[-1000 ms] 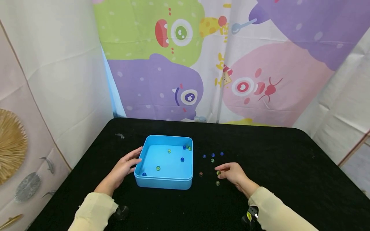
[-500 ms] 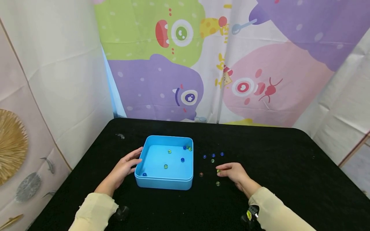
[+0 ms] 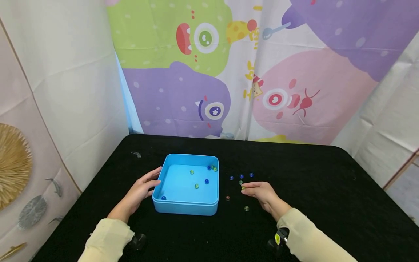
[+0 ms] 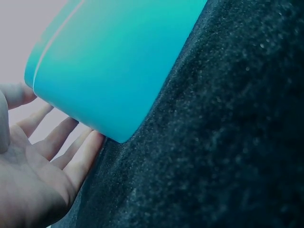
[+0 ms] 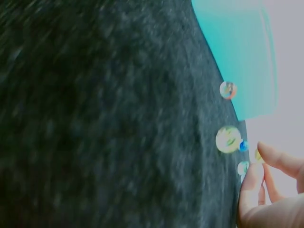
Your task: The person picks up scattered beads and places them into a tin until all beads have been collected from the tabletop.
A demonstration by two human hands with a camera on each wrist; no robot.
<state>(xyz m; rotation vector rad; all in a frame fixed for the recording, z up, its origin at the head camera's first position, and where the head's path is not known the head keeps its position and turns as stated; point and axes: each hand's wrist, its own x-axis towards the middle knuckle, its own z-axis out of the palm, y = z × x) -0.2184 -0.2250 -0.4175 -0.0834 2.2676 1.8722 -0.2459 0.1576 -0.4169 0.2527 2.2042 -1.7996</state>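
Note:
A square blue box (image 3: pixel 186 208) stands on the black table, several blue and green marbles inside it. My left hand (image 3: pixel 139 193) rests against its left wall; in the left wrist view the fingers (image 4: pixel 80 159) of that hand are extended and touch the box side (image 4: pixel 114 71). To the right of the box, my right hand (image 3: pixel 266 196) pinches a yellow-green marble (image 3: pixel 243 188) between thumb and fingertips. The right wrist view also has this marble (image 5: pixel 258 155) between the fingertips of the hand (image 5: pixel 273 190). Close by on the cloth lies a green marble (image 3: pixel 240 182).
Three blue marbles (image 3: pixel 241 176) lie behind the right hand. A reddish marble (image 3: pixel 227 198) is near the box's right wall, and a clear greenish marble (image 3: pixel 247 208) lies nearer the front. A patterned curtain (image 3: pixel 183 98) hangs behind the black table (image 3: pixel 294 163).
My right hand has lifted the yellow-green marble and moved slightly left and away from me. Inside the box, one green marble has rolled to the right. The left hand has stayed put.

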